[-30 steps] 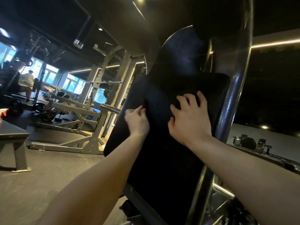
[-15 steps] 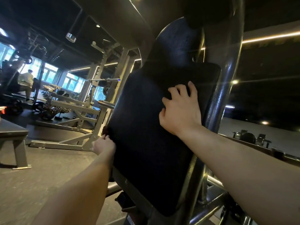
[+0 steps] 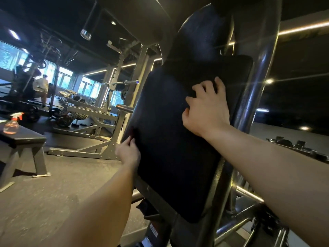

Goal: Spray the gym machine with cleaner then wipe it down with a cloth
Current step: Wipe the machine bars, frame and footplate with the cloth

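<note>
Left hand (image 3: 128, 152): I see it pinching the pad (image 3: 169, 157) edge.
Right hand (image 3: 206, 111): fingers bent on the pad, higher up; grip I cannot tell.
Spray bottle (image 3: 12, 123): on the table (image 3: 26, 137), far left of both hands.

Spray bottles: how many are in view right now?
1. The spray bottle stands on the black bench at far left, away from the machine's pad; others could be hidden in the dark areas.

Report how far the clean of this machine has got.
Spraying looks done: the spray bottle stands on the bench. Wiping is in hand: the right hand presses curled fingers on the back pad, and the left hand grips its edge. Any cloth is lost against the black. Left: likely the lower pad and frame.
</note>
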### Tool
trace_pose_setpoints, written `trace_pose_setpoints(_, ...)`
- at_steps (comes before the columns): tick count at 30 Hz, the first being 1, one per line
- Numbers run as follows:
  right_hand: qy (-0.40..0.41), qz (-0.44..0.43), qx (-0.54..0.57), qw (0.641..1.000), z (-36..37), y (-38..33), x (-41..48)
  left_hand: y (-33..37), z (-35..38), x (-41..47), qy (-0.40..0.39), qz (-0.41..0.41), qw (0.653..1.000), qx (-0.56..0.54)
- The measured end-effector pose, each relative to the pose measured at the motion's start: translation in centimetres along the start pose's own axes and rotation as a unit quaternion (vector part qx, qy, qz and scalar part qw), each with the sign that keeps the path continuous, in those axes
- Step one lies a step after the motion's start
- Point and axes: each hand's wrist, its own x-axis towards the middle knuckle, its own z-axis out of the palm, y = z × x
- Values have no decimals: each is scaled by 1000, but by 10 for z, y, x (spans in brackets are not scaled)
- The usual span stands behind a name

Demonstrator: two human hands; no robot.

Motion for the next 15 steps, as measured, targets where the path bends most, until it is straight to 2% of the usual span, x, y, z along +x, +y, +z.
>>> trace_pose_setpoints(3,-5,-3,2,1000,-3,-1,0,-5,-10,-17,2,-42,999,15)
trace_pose_setpoints(5,-12,-9,3,1000,-6,1,0,7,-11,-33,-16,-35,999,-7)
trace_pose_setpoints(8,-34,-26,14,999,-12,4,-5,44,-10,-72,-56,33,996,-56)
trace_pose_setpoints(12,-64,-19,33,997,-24,1,-31,97,-3,-127,-128,178,972,-88)
trace_pose_setpoints(15,-71,-13,41,997,-23,-3,-63,87,-3,-123,-120,198,969,-83)
